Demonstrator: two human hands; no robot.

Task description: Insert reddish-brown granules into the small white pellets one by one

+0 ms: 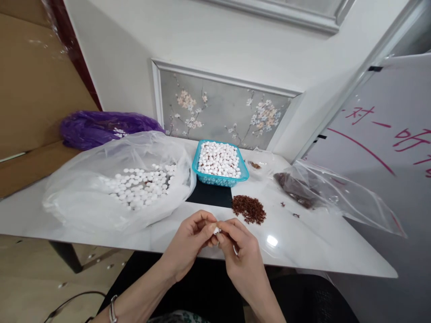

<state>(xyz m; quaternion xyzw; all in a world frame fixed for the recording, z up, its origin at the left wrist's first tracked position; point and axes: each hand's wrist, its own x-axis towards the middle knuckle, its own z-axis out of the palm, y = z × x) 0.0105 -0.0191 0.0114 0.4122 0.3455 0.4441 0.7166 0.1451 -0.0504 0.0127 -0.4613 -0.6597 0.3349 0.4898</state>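
Observation:
Close to the table's front edge, my left hand pinches a small white ball between thumb and fingers. My right hand meets it there, its thumb and fingertips closed against the ball; whatever else they may hold is too small to make out. Just beyond the hands lies a pile of small reddish-brown star-shaped pieces. Behind that, a turquoise basket is heaped with white balls, some showing brown bits. To the left, a large translucent plastic bag contains many more white balls.
A purple bag lies behind the translucent one. On the right, a clear bag holds dark brown pieces, with two stray bits near it. A whiteboard and a panelled wall border the white table. Cardboard stands left.

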